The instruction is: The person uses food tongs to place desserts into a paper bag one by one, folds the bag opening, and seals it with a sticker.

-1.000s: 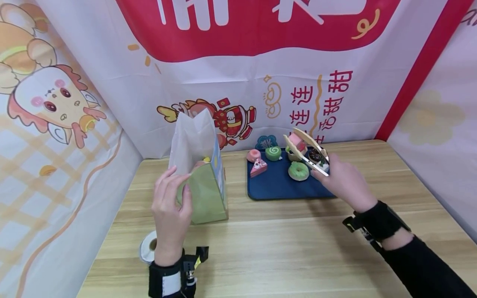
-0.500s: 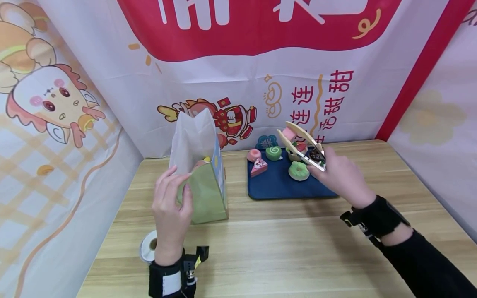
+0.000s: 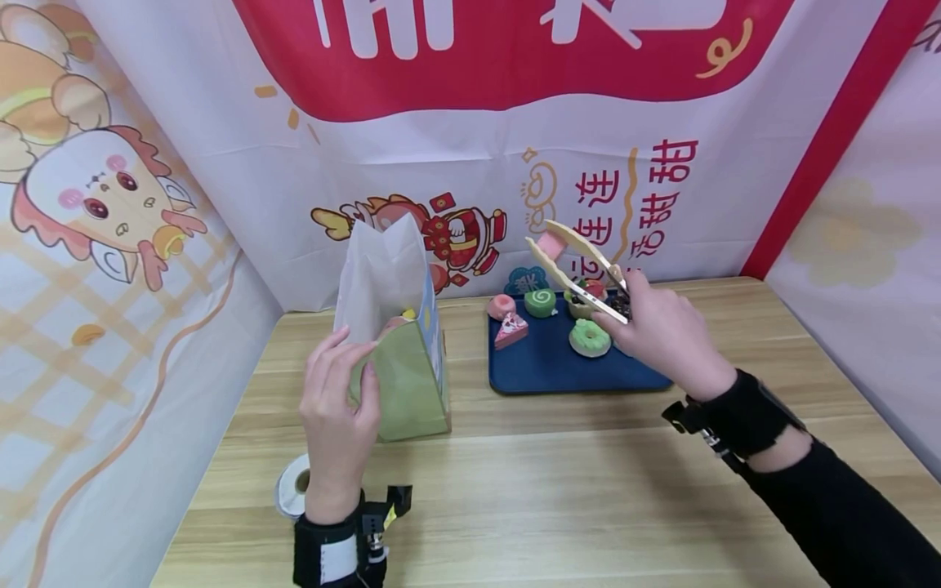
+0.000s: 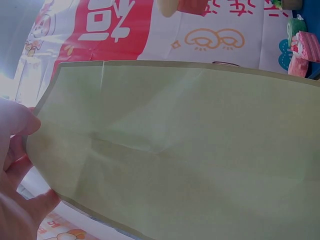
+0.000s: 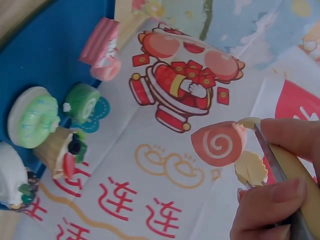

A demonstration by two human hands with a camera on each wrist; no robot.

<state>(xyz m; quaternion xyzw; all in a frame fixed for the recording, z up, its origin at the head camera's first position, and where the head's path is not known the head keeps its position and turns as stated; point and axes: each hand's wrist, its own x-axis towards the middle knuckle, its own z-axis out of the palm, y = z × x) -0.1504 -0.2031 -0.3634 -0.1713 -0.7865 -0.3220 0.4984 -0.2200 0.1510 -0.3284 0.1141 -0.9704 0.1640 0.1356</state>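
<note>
My left hand holds the top edge of an upright green paper bag, fingers and thumb at its near rim. The bag's white inside shows, and a bit of yellow and pink peeks over the rim. In my right hand is a pair of tongs with pale tips. Between those tips is a pink swirl cake roll, raised above the back of the blue tray. The left wrist view mostly shows the bag's green side, with fingertips at its edge.
On the tray are a green donut, a pink cake slice, a small pink donut, a green swirl roll and a fruit-topped cup. A white roll lies by my left wrist. A printed cloth hangs behind.
The tongs with the pink swirl roll have risen off the tray and moved left, my right hand following. The left hand and the bag stay put.
</note>
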